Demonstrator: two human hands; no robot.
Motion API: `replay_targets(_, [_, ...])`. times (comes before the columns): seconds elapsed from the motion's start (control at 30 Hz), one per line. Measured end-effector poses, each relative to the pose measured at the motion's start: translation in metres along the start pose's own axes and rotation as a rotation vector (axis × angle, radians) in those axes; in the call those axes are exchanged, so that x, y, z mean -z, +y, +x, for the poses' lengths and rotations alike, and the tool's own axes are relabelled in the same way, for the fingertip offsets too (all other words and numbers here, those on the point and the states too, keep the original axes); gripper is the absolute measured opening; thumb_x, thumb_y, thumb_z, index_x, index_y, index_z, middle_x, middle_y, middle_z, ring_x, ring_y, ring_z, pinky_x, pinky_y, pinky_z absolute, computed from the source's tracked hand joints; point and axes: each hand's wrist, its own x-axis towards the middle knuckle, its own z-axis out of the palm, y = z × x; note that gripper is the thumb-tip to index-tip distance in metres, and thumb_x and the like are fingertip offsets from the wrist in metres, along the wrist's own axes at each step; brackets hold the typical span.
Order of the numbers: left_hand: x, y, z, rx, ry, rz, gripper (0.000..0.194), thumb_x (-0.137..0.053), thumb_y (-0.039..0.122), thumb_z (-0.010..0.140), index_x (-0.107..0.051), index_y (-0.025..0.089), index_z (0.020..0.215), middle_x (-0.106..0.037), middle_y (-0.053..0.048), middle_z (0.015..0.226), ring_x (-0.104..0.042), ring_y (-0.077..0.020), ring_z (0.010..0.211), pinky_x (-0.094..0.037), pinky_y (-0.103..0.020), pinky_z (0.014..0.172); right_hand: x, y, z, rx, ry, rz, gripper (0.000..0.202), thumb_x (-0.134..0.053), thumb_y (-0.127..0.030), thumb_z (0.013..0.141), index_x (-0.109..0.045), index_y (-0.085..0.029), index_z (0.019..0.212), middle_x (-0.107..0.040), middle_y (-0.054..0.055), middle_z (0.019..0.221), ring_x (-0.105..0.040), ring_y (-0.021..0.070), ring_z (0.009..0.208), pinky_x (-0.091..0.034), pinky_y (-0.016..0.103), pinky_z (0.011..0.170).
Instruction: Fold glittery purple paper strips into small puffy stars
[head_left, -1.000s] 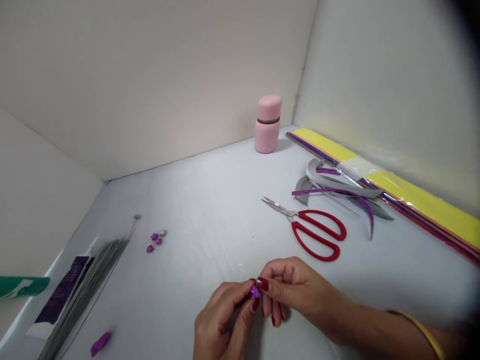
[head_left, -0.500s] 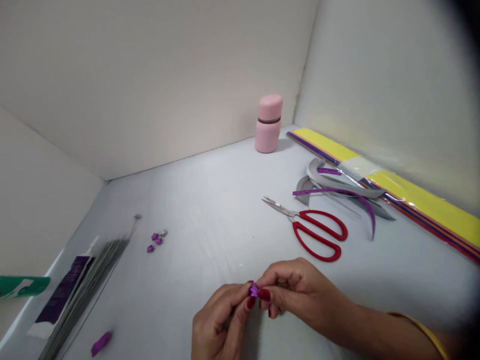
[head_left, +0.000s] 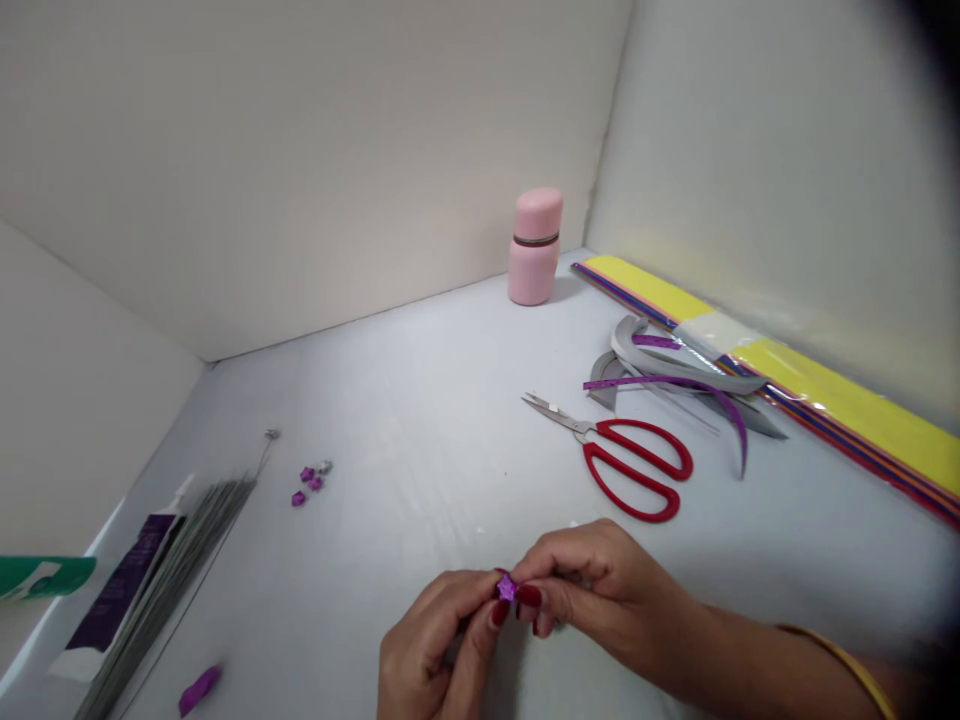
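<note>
Between the fingertips of both hands sits a small shiny purple paper star (head_left: 507, 588), low in the middle of the head view. My left hand (head_left: 448, 640) pinches it from the left with thumb and forefinger. From the right, my right hand (head_left: 600, 585) closes its thumb and forefinger on the star's other edge. Beyond the right hand lie scissors with red handles (head_left: 637, 465), their blades pointing left. Further left rests a small group of purple stars (head_left: 307, 478) with a silver star (head_left: 324, 467).
Grey and purple paper strips (head_left: 675, 385) lie beside a long pack of coloured paper (head_left: 810, 370) at right. A pink flask (head_left: 535, 245) stands at the back. At left are a bundle of grey wires (head_left: 180, 580), a purple tube (head_left: 120, 590) and a purple piece (head_left: 199, 690).
The purple star has turned slightly between the fingertips, so its star-shaped face shows more clearly. The whole view has shifted a little.
</note>
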Motion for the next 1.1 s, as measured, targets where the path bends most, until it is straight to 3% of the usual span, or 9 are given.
replay_targets(0.13, [0.001, -0.001, 0.001, -0.006, -0.029, 0.022, 0.015, -0.057, 0.020, 0.083, -0.069, 0.024, 0.090, -0.073, -0.002, 0.082, -0.064, -0.0127, 0.069, -0.050, -0.020, 0.064, -0.001, -0.002, 0.001, -0.056, -0.003, 0.093, 0.027, -0.058, -0.038, 0.081, -0.067, -0.013, 0.076, -0.063, 0.002, 0.061, -0.057, 0.0096, 0.054, -0.046, 0.021, 0.054])
replay_targets(0.3, [-0.002, -0.008, 0.000, -0.100, -0.059, 0.061, 0.020, -0.054, 0.021, 0.085, -0.068, 0.026, 0.097, -0.070, -0.002, 0.082, -0.064, -0.0122, 0.074, -0.049, -0.019, 0.065, -0.002, -0.006, 0.003, -0.269, -0.063, 0.347, 0.034, -0.059, -0.046, 0.078, -0.061, -0.013, 0.071, -0.064, 0.002, 0.060, -0.056, 0.0074, 0.049, -0.037, 0.017, 0.045])
replay_targets(0.4, [-0.004, -0.011, -0.003, -0.138, -0.020, 0.114, 0.021, -0.053, 0.023, 0.086, -0.066, 0.027, 0.101, -0.071, -0.002, 0.085, -0.065, -0.0127, 0.076, -0.050, -0.019, 0.066, -0.003, -0.008, 0.004, -0.327, -0.049, 0.397, 0.034, -0.064, -0.045, 0.074, -0.058, -0.013, 0.068, -0.064, 0.002, 0.058, -0.056, 0.0071, 0.047, -0.034, 0.016, 0.044])
replay_targets(0.57, [-0.005, -0.009, -0.005, -0.166, 0.072, 0.231, 0.015, -0.056, 0.021, 0.082, -0.066, 0.023, 0.093, -0.071, -0.002, 0.081, -0.066, -0.0128, 0.070, -0.051, -0.019, 0.064, -0.006, -0.008, 0.005, -0.314, 0.008, 0.388, 0.033, -0.066, -0.044, 0.072, -0.057, -0.013, 0.067, -0.062, 0.000, 0.055, -0.055, 0.0069, 0.046, -0.034, 0.017, 0.044])
replay_targets(0.83, [-0.006, -0.007, -0.005, -0.221, 0.033, 0.337, 0.025, -0.054, 0.012, 0.082, -0.065, 0.023, 0.101, -0.073, -0.002, 0.084, -0.067, -0.0131, 0.072, -0.052, -0.019, 0.066, -0.008, -0.007, 0.004, -0.325, 0.002, 0.416, 0.029, -0.070, -0.040, 0.069, -0.059, -0.013, 0.072, -0.064, 0.000, 0.061, -0.055, 0.0072, 0.048, -0.035, 0.018, 0.045])
replay_targets(1.1, [-0.001, -0.003, -0.005, -0.209, -0.015, 0.485, 0.017, -0.053, 0.013, 0.082, -0.066, 0.020, 0.091, -0.072, -0.002, 0.078, -0.066, -0.0135, 0.068, -0.052, -0.020, 0.066, -0.008, -0.008, 0.004, -0.332, 0.025, 0.422, 0.027, -0.071, -0.038, 0.068, -0.058, -0.014, 0.068, -0.064, -0.001, 0.056, -0.056, 0.0073, 0.047, -0.035, 0.018, 0.045])
